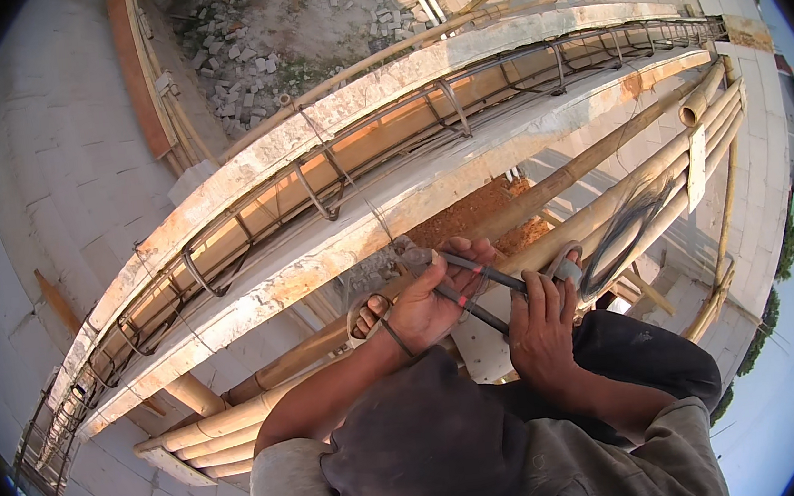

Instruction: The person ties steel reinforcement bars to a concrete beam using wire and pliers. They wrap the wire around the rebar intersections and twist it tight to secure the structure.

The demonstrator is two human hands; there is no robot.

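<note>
Two-handled tool (pixel 507 281): showing as a pair of slim, dark bars, being held up between the two hands.
Bars: slanting from upper left down to lower right, running roughly side by side, a gap showing between them.
Reddish marks (pixel 463 302): standing out on the bars, on the stretch nearer the left hand (pixel 422 311).
Upper-left end: passing in among the left hand's curled fingers, which are hiding its shape.
Lower-right end: meeting the right hand (pixel 543 325), its fingers partly covering the bars.
</note>
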